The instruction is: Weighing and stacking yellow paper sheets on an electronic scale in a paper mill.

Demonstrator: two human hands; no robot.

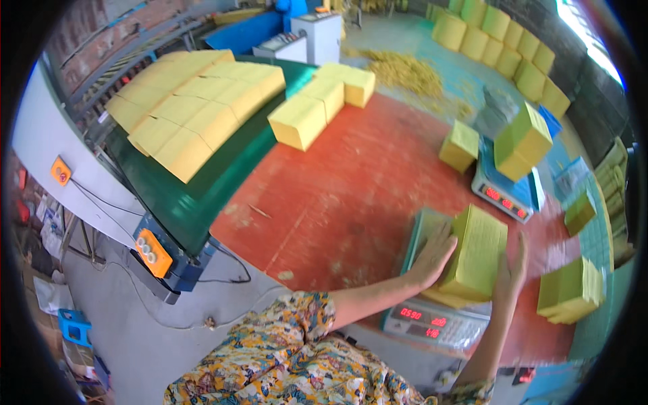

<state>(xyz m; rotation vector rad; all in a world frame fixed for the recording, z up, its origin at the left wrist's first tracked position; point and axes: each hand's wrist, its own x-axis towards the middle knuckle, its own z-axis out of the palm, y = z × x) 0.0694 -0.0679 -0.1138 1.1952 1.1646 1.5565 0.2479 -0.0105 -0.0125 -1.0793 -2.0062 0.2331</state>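
two digital scales stand on the red table: the near scale in front of the person and the far scale further right, each with a red lit display. on the near scale sits one tall yellow paper stack, tilted, with a flatter yellow bundle under it. the left hand lies flat and open against the stack's left face, fingers spread; the right hand presses flat on its right face, fingers straight up. so the stack is squeezed between the two palms, neither hand curled around it.

the far scale carries one thick yellow block, and one smaller yellow-green block stands just left of it on the table. one more yellow stack lies to the right of the right hand, near the table's edge. at the far left of the table, three yellow blocks sit where the green conveyor belt ends. the belt itself is covered by a sheet of many flat yellow bundles, too many and too tightly packed to count surely.

an orange control box hangs at the belt's near end. far off, a long row of yellow stacks lines the far right wall, with loose yellow scraps on the concrete floor.
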